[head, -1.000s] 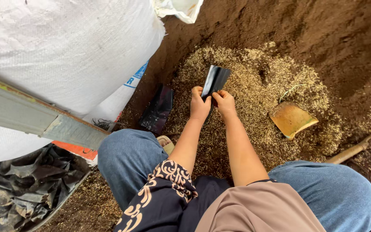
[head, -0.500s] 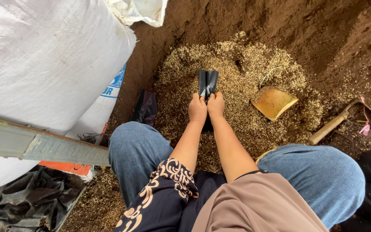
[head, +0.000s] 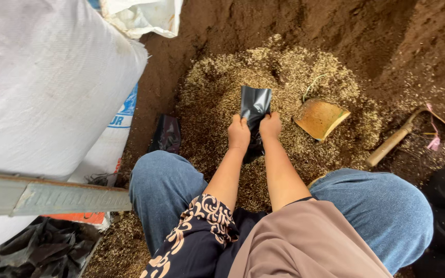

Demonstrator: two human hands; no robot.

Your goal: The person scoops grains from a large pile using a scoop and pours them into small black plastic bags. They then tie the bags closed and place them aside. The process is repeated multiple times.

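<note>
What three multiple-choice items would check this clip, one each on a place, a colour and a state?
1. Where does the yellow scoop lie?
A. on the husk pile
B. on the white sack
C. on a knee

2. What colour is the small plastic bag?
A. white
B. black
C. green

3. How is the bag held?
A. by the left hand alone
B. by the right hand alone
C. by both hands

Answers: 1 A, it rests on the husks to the right of the hands. 2 B, its film is glossy black. 3 C, each hand grips one side.
</note>
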